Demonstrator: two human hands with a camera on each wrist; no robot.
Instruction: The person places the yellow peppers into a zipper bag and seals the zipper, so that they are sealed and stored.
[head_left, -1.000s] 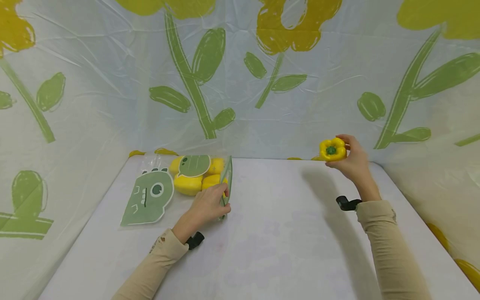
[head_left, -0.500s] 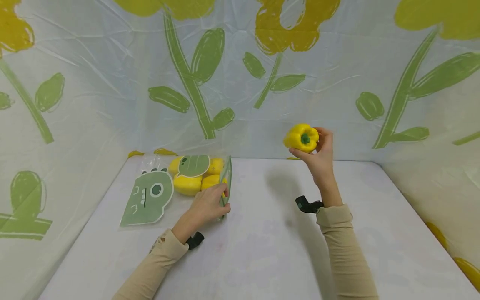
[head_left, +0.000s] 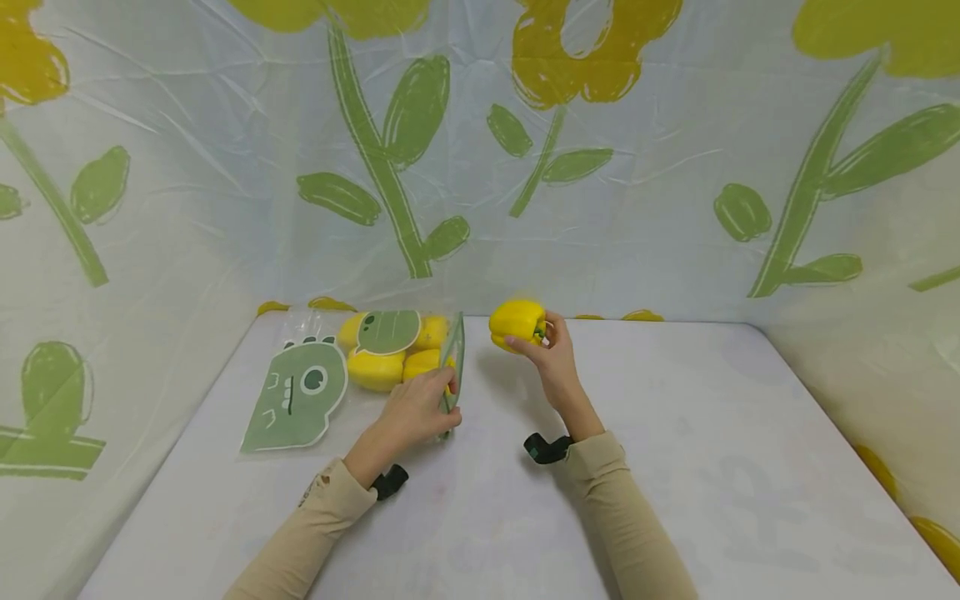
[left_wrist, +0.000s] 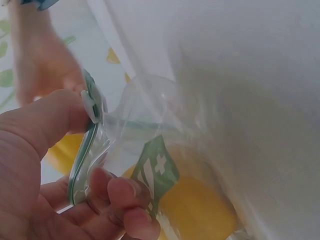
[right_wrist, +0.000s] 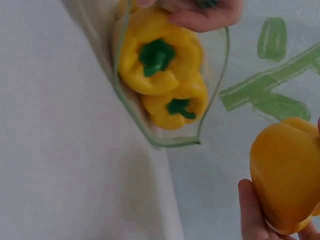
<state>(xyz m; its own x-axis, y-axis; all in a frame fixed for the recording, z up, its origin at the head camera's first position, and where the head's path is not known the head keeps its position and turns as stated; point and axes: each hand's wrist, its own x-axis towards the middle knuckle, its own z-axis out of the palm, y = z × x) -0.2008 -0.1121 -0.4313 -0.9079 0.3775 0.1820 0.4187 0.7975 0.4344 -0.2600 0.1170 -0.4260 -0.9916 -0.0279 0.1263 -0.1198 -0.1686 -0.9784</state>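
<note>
A clear zip bag (head_left: 296, 421) with a green dinosaur print lies on its side at the table's back left. Several yellow bell peppers (head_left: 375, 369) are inside it. My left hand (head_left: 411, 412) grips the bag's green-edged mouth; the left wrist view shows thumb and curled fingers on the rim (left_wrist: 80, 162), beside a white slider (left_wrist: 91, 106). The mouth stands apart in the right wrist view, with green pepper stems (right_wrist: 156, 56) facing out. My right hand (head_left: 557, 362) holds another yellow bell pepper (head_left: 516, 323) above the table, just right of the mouth, stem toward the palm.
The white table (head_left: 712, 450) reaches back to a hanging curtain (head_left: 660, 208) printed with flowers and leaves. Curtains also border the left and right sides. A black wrist camera (head_left: 546, 450) sits on the right wrist, another (head_left: 392, 482) on the left.
My right hand has carried its pepper leftward across the table and lowered it toward the bag, turning the stem away from the head camera. The left hand and bag stay put.
</note>
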